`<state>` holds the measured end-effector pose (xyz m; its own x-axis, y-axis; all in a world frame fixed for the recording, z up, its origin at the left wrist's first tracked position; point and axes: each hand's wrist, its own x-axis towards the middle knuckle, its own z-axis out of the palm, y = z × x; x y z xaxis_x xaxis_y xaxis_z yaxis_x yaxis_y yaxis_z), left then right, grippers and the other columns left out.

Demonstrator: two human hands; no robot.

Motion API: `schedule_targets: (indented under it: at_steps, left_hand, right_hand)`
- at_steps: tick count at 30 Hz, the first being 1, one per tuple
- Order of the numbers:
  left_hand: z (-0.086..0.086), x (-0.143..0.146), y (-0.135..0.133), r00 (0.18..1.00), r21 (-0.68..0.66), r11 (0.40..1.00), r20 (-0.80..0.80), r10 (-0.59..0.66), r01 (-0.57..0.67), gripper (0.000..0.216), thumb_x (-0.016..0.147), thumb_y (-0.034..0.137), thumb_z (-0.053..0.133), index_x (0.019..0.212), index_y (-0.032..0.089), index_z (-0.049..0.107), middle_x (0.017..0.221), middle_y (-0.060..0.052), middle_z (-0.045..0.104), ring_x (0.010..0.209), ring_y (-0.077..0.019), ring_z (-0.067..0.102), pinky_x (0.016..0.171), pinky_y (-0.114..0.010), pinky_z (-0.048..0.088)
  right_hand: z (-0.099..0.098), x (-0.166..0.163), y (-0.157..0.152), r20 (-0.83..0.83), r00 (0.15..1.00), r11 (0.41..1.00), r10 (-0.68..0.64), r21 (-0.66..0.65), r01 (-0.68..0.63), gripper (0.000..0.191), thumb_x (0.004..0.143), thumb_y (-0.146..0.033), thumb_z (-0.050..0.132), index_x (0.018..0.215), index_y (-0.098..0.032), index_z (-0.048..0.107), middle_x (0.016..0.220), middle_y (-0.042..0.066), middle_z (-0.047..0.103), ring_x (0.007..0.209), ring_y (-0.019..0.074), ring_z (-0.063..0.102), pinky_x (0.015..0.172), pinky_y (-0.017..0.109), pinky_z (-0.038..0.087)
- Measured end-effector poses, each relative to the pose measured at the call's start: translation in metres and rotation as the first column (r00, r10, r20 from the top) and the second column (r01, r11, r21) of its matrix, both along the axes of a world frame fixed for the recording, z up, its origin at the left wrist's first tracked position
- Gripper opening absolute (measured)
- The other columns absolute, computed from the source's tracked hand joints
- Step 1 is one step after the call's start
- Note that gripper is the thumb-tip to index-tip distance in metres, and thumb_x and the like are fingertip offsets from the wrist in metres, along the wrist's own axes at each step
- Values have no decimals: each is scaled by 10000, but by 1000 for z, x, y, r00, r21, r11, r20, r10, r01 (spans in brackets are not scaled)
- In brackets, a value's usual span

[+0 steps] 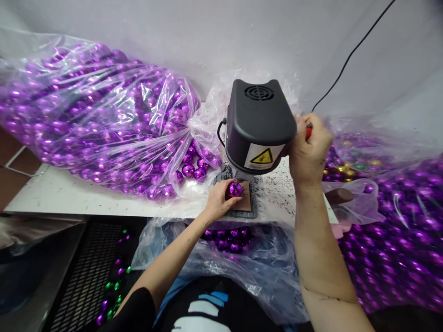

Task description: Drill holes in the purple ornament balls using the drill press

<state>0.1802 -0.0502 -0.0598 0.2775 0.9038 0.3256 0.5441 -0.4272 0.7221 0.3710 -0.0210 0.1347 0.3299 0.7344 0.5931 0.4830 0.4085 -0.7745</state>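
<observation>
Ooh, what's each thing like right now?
Left hand: closed on purple ball
Purple ball: held, shiny
Right hand: closed around red handle
Black machine: can't tell if it's on
Black cord: loosely curved
Left bag: bulging with purple balls, bunched at one end
White table: dirty with black specks

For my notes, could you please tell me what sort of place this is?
Probably a workshop: a black machine with a warning label stands over the bench, beside a clear bag of shiny purple balls.
</observation>
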Motion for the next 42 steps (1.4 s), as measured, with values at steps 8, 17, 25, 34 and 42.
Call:
schedule_targets:
  at_steps: [8,17,25,34,42]
  left_hand:
    - [13,0,2,985,23,998,-167,-49,54,462,851,443,770,1202,189,610,1116,-86,695,1078,-276,619,1010,-449,419]
    - [-6,12,2,999,46,999,-47,0,3,402,891,450,696,1180,195,583,1118,-89,658,1063,-263,583,989,-427,426]
    - [-8,13,-5,998,74,997,-57,1,3,348,940,409,627,1203,191,557,1139,-96,659,1098,-264,581,1079,-469,379]
    - [-8,17,-6,991,119,992,-122,49,-35,487,915,452,677,1291,197,501,1241,-123,640,1207,-295,565,1124,-505,366]
    - [-4,18,-9,985,104,993,-161,69,-52,440,936,422,643,1284,194,499,1235,-121,631,1215,-295,553,1143,-514,344]
  right_hand:
    - [-3,2,2,18,1000,1000,-4,14,3,406,951,-544,494,707,-231,410,533,-69,341,481,79,327,488,265,255]
    - [-2,1,1,41,999,999,-25,37,24,450,945,-600,490,698,-231,420,545,-65,317,493,83,302,507,277,262]
    - [-1,-2,-1,38,998,998,-54,43,52,472,947,-620,482,701,-221,425,578,-60,276,539,77,280,537,269,237]
    - [4,-4,-10,63,994,995,-92,37,90,425,951,-568,518,711,-227,435,558,-54,347,526,83,325,538,275,263]
    - [-45,-1,-57,235,935,948,-265,240,208,143,970,-309,532,863,-229,585,683,-49,521,536,75,495,543,243,379]
